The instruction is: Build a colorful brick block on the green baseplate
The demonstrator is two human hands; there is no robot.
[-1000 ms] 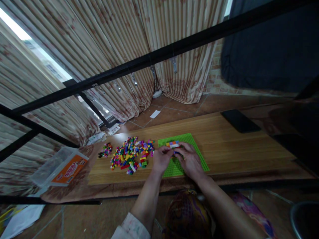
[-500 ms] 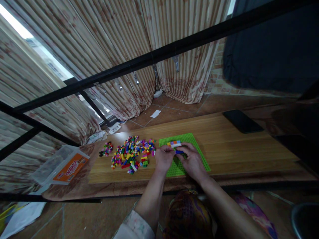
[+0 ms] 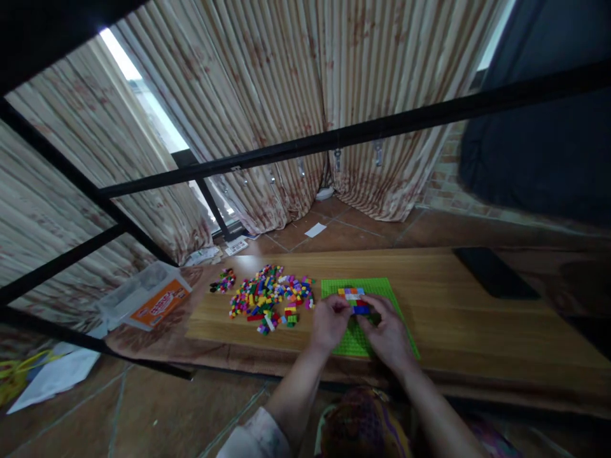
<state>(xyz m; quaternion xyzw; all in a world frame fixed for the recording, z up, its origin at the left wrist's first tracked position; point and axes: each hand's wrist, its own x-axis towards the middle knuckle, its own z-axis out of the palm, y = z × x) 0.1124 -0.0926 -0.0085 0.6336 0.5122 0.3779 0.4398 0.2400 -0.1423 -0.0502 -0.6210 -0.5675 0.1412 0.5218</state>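
Observation:
A green studded baseplate (image 3: 401, 324) lies on the wooden table (image 3: 453, 312). A small block of coloured bricks (image 3: 351, 294) stands on the plate near its far edge. My left hand (image 3: 328, 323) and my right hand (image 3: 389, 331) rest on the plate side by side, fingers curled towards each other. Between their fingertips sits a blue brick (image 3: 360, 310), just in front of the coloured block. Both hands pinch at it. A heap of loose coloured bricks (image 3: 270, 298) lies on the table left of the plate.
A clear plastic box with an orange label (image 3: 147, 298) sits at the table's left end. A dark flat phone (image 3: 494, 281) lies at the far right. Black metal bars (image 3: 334, 137) cross the view above. Striped curtains (image 3: 286, 95) hang behind, over a tiled floor.
The view has tilted up and shifted, so table and hands sit lower in the picture. My hands stay together on the plate, and the blue brick now shows between the fingertips.

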